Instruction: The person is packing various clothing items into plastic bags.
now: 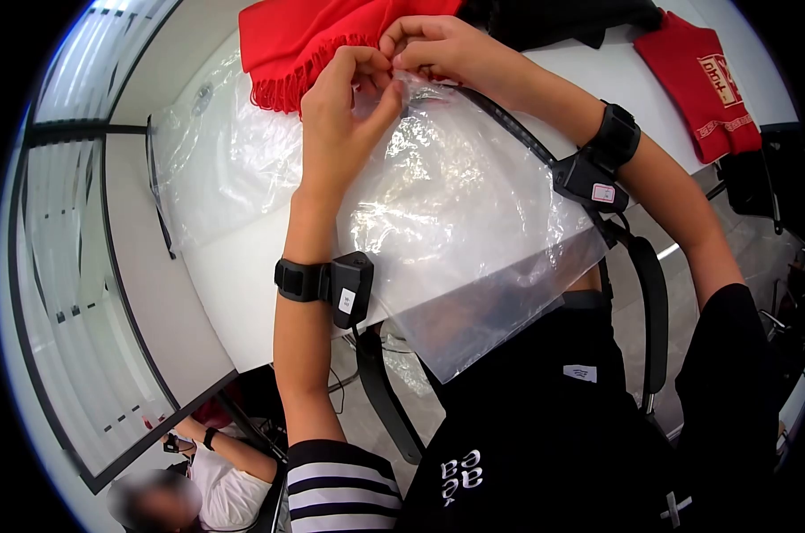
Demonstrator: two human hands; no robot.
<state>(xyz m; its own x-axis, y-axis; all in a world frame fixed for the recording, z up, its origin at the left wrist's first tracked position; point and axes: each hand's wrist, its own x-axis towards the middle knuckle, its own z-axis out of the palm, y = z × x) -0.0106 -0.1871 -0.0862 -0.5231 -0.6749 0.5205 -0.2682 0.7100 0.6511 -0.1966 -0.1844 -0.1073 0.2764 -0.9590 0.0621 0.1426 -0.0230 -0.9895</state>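
A large clear plastic bag [456,204] spreads over the near part of the white table, its lower edge hanging past the table toward my body. At its far end, the fingers of my left hand [342,102] are bent in a pinch at the bag's edge. My right hand [438,49] meets it there, thumb and fingertips closed on the same gathered plastic. The exact spot between the fingertips is too small to make out. A dark strip runs along the bag's right side. Just beyond my hands lies a red fringed scarf [282,49].
Another clear plastic sheet or bag [234,169] lies on the table [229,306] at left. Black cloth [562,16] and a red knitted piece with a light patch [687,80] lie at far right. A person in a white top [229,484] is at lower left, beyond a partition.
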